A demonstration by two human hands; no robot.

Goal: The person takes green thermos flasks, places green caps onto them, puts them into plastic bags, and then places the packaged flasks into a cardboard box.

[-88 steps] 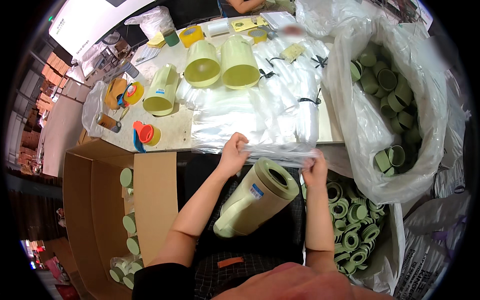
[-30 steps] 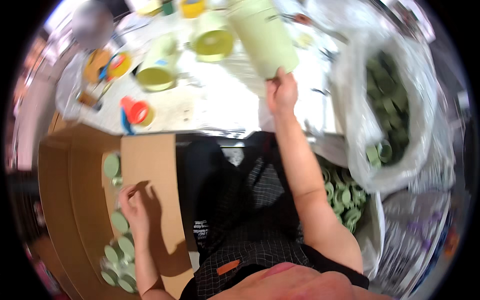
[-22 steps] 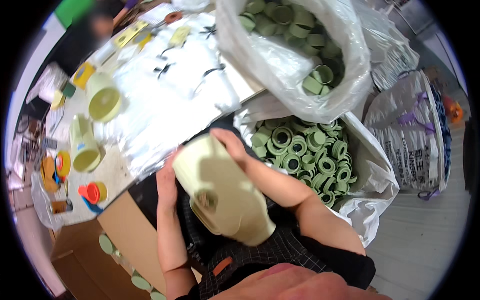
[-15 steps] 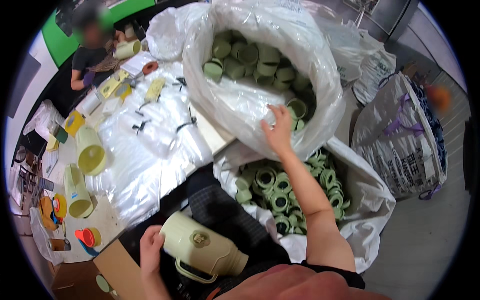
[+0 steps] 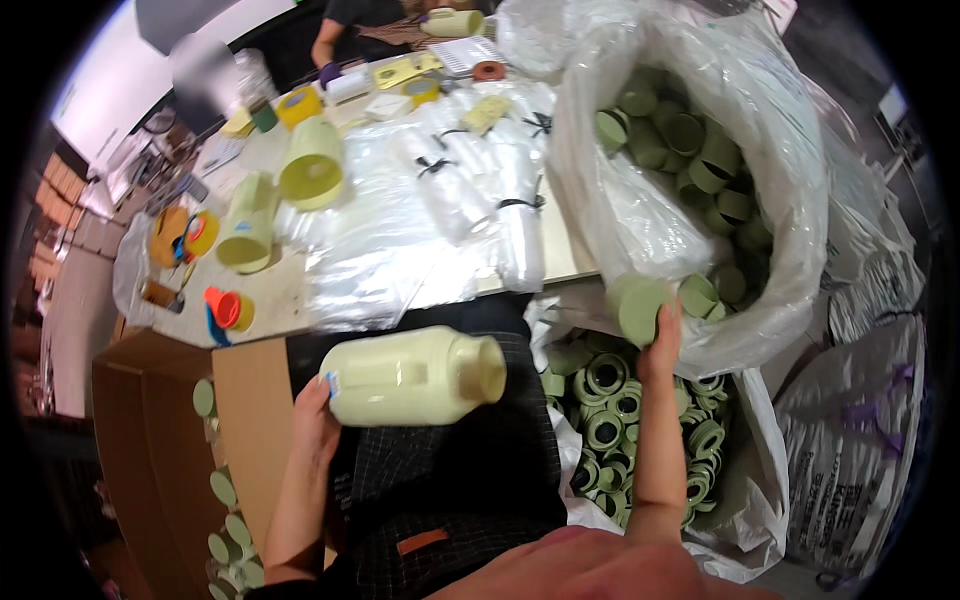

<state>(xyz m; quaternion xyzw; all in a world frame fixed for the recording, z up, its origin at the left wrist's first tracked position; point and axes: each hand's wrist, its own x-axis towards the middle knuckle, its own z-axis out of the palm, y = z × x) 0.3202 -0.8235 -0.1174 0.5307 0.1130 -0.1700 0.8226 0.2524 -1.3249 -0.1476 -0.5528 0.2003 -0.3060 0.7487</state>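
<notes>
My left hand (image 5: 316, 418) grips the base end of a pale yellow vacuum jug (image 5: 400, 385), which lies on its side above my lap with its open neck to the right. Between the fingers of my right hand (image 5: 661, 345) is a green cup (image 5: 638, 310), held at the near edge of a big clear plastic bag (image 5: 615, 220). Many similar green cups (image 5: 685, 132) lie inside that bag. Beneath my right forearm, a white sack (image 5: 755, 470) holds several green ring-shaped parts (image 5: 604, 430), some with dark centres.
On the table stand two more jug bodies (image 5: 312, 165) (image 5: 248, 225), stacked clear plastic sleeves (image 5: 385, 245) and tape rolls (image 5: 300, 106). An open cardboard box (image 5: 150, 440) with green-capped things is at lower left. A co-worker's arm (image 5: 328, 45) shows across the table.
My right hand has come back from inside the bag with a green cup. The jug has turned, so its handle and emblem no longer show. The view has swung left.
</notes>
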